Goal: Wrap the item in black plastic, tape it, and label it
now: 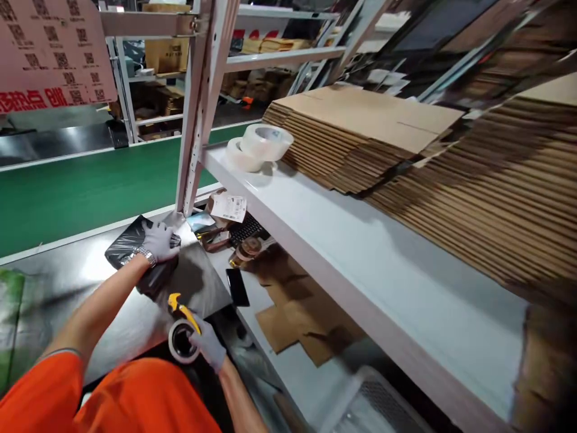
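White shelf (351,246), metal upright (208,90), green conveyor belt (90,174), storage racks (127,96) behind, steel worktop (198,279) with glare

White label (228,207), seemingly illegible

Light: bright centre, dim right edge | Glare: white patch on metal table (119,310) | Shadow: soft on white shelf (360,258) — darker beneath | Blur: right-hand cardboard (505,198) — smeared, stretched

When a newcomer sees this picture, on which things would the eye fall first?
Probably the stacks of flattened cardboard on the white shelf, at right. Next, the green strip at left, beyond the metal table where the left hand rests on a black package. Below, the right hand holds a yellow tool with a tape roll.
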Available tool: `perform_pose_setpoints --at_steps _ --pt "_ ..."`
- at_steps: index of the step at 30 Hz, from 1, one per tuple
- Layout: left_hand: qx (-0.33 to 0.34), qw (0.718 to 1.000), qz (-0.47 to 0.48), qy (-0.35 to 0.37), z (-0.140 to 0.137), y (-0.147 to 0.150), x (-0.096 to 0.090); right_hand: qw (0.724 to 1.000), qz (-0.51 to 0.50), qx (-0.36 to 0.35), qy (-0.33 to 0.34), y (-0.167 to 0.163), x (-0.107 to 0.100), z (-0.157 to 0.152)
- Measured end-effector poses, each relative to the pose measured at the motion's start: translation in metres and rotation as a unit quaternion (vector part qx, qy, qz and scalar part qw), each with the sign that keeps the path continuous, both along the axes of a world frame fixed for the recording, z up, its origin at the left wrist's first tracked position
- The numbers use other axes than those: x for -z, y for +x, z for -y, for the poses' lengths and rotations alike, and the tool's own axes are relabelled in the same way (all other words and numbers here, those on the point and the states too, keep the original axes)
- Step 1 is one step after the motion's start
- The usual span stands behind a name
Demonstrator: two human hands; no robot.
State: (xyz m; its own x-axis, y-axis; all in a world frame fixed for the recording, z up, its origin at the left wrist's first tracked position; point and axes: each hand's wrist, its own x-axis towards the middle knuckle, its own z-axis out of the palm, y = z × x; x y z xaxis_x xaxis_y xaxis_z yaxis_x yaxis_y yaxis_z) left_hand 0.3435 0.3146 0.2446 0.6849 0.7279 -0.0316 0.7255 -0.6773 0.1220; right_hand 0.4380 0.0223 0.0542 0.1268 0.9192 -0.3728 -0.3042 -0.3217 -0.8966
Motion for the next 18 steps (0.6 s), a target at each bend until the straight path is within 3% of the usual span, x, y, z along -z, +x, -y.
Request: perform_pose_setpoints --at_steps 4,6,7,9,10,11,12,13,16,18 --pt "-0.06 0.998 0.02 0.008 -0.002 0.029 0.007 0.997 0.036 -0.057 0.038 -0.016 -0.014 -0.03" --pt "-0.058 0.998 0.031 0.013 -0.002 0.03 0.01 0.983 0.114 -0.141 0.04 -0.036 -0.025 -0.059" --pt "-0.055 0.998 0.036 0.014 -0.003 0.028 0.01 0.961 0.176 -0.209 0.043 -0.049 -0.031 -0.073" --pt "-0.047 0.998 0.04 0.01 -0.005 0.023 0.011 0.878 0.315 -0.353 0.067 -0.073 -0.041 -0.095" --pt "-0.042 0.998 0.039 0.007 -0.006 0.021 0.011 0.838 0.368 -0.395 0.082 -0.082 -0.044 -0.101" --pt "-0.038 0.999 0.037 0.004 -0.006 0.02 0.011 0.815 0.396 -0.414 0.091 -0.087 -0.045 -0.103" --pt "-0.033 0.999 0.034 0.0 -0.006 0.018 0.01 0.815 0.398 -0.41 0.093 -0.087 -0.045 -0.101" --pt "-0.027 0.999 0.029 -0.003 -0.005 0.017 0.009 0.835 0.379 -0.39 0.087 -0.081 -0.044 -0.094" --pt "0.027 1.0 0.017 -0.001 0.007 0.009 0.009 0.925 0.258 -0.276 0.037 -0.036 -0.036 -0.056" --pt "0.115 0.993 0.023 0.002 0.024 -0.004 0.011 0.968 0.177 -0.177 -0.001 0.006 -0.035 -0.021"
